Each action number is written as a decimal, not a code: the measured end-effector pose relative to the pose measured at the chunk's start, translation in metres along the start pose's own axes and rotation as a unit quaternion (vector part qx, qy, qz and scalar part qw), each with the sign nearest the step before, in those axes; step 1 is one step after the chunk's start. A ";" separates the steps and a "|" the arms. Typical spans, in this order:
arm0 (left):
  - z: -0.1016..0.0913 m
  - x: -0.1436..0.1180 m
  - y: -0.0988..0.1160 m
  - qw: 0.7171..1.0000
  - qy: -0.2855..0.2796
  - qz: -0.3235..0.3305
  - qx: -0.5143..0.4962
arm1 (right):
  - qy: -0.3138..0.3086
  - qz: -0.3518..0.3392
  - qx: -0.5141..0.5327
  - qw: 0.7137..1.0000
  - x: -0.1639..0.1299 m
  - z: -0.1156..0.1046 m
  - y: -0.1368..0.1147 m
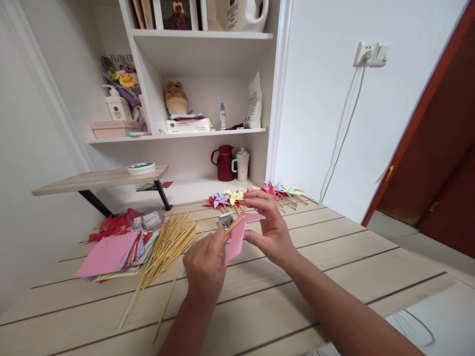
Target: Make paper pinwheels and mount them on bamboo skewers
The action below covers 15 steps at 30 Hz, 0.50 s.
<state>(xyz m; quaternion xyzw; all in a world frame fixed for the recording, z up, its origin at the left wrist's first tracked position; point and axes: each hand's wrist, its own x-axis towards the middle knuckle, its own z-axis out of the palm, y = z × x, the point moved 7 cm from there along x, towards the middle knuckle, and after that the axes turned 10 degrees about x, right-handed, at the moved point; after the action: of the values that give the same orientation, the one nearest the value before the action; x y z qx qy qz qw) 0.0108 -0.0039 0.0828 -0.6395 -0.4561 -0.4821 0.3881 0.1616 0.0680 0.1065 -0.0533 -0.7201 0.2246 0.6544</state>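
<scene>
My left hand (208, 262) is closed round a thin wooden stick (236, 223), whose end points up and away over the table. Against the stick is a folded pink paper sheet (237, 242), standing up from my left fingers. My right hand (269, 225) is beside the paper with thumb and fingers spread apart. Its thumb is close to the paper's right side; whether it touches I cannot tell. Just behind the stick is a small open box (225, 221) of shiny little metal pieces. Finished paper pinwheels on sticks, including a yellow pinwheel (234, 197), lie along the far edge.
To the left lie a pile of wooden sticks (168, 247), a stack of coloured paper squares (107, 254) and a clear plastic box (150, 219). A small raised stand (104, 179) is behind them. A red jug (224, 163) and a cup (242, 165) stand under the shelf.
</scene>
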 end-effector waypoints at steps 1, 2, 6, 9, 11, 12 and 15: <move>0.000 0.001 0.001 1.000 0.001 0.008 0.006 | -0.002 -0.002 -0.004 1.000 0.000 0.000 -0.001; -0.001 0.001 0.003 1.000 0.003 0.017 0.012 | -0.006 -0.006 -0.009 1.000 0.001 0.000 -0.003; -0.002 0.004 0.006 0.999 0.004 0.035 0.027 | -0.023 -0.024 -0.035 0.999 0.002 0.000 -0.012; -0.001 0.003 0.006 0.999 0.000 0.042 0.027 | -0.017 -0.031 -0.058 0.998 0.003 0.000 -0.015; -0.001 0.003 0.005 0.999 0.000 0.044 0.025 | -0.008 -0.039 -0.066 0.997 0.003 -0.001 -0.017; -0.001 0.003 0.005 0.999 0.000 0.045 0.025 | -0.004 -0.042 -0.068 0.997 0.003 -0.001 -0.018; 0.000 0.002 0.006 0.998 -0.002 0.048 0.029 | 0.003 -0.048 -0.073 0.996 0.003 -0.001 -0.020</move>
<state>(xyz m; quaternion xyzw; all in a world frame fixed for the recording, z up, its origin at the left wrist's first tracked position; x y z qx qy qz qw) 0.0166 -0.0050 0.0847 -0.6500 -0.4398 -0.4480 0.4282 0.1669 0.0518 0.1171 -0.0670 -0.7345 0.1395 0.6608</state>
